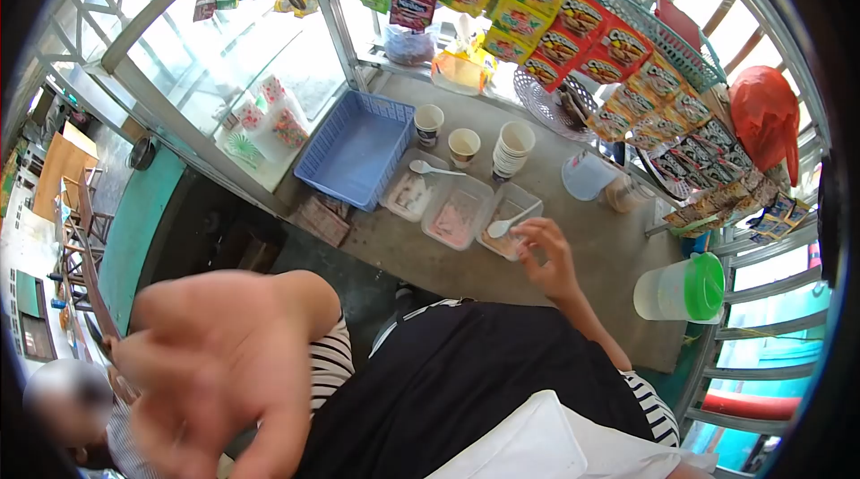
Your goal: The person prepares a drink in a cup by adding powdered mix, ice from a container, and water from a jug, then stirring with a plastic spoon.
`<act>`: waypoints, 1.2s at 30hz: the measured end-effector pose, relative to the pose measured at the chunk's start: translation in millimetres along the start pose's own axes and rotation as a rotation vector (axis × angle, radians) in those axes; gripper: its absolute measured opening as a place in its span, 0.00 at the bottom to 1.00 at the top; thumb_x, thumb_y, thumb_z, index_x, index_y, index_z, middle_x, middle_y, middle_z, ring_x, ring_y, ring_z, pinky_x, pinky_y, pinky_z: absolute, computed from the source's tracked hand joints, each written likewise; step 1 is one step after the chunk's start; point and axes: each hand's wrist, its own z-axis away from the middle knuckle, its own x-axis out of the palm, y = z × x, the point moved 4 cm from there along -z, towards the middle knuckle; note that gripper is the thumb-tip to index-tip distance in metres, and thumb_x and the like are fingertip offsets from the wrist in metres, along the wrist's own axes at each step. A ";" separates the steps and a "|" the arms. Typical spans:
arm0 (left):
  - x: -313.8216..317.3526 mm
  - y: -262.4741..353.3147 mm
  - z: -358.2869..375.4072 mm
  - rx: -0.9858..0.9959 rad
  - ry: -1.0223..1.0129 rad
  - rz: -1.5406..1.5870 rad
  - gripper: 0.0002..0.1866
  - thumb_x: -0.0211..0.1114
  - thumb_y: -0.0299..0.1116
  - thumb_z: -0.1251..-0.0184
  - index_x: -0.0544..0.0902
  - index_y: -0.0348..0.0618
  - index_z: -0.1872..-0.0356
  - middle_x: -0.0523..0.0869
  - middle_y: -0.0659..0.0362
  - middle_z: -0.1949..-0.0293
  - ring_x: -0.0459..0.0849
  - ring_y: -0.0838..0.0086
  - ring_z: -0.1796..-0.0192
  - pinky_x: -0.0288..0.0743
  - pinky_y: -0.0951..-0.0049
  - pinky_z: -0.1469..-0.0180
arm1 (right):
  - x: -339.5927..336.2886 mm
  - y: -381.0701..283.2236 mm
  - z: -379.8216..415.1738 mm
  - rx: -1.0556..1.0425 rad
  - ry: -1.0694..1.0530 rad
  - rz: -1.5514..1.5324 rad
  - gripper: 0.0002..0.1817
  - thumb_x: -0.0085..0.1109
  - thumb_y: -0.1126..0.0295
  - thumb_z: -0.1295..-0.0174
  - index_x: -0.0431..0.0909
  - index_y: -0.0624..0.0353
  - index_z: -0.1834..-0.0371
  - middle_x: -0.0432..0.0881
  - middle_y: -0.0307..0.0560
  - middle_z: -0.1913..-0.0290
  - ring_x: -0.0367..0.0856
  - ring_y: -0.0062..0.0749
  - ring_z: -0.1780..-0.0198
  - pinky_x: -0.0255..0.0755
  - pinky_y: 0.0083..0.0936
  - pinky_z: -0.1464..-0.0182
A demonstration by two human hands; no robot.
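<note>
Greyish-brown and smooth, the tabletop [587, 255] carries three clear plastic square tubs in a row, side by side; the left tub [399, 208] holds pale contents, with a white plastic spoon [436, 169] laid across it; the middle tub [445, 238] holds pinkish contents; the right tub [493, 248] holds light brown contents, with a second white plastic spoon [499, 228] in it, its handle over the rim; the right hand [544, 255] is just beside this tub, fingers loosely bent and nothing visible in its grip, though whether a fingertip touches the rim I cannot tell; the left hand [219, 371] is raised close to the camera, well apart from the tubs, blurred, its fingers curled, and whether it holds anything I cannot tell; behind the tubs stand two patterned paper cups [429, 125] and a stack of white paper cups [512, 149]; left of these is a blue rectangular plastic basket [354, 152].
</note>
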 end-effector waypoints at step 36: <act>-80.0 -103.6 358.7 -1.566 -0.966 0.058 0.17 0.68 0.33 0.33 0.83 0.45 0.44 0.78 0.47 0.36 0.76 0.49 0.33 0.70 0.59 0.32 | 155.0 114.9 -121.0 -0.076 0.001 0.474 0.20 0.62 0.72 0.43 0.82 0.53 0.45 0.83 0.47 0.47 0.82 0.47 0.46 0.77 0.43 0.45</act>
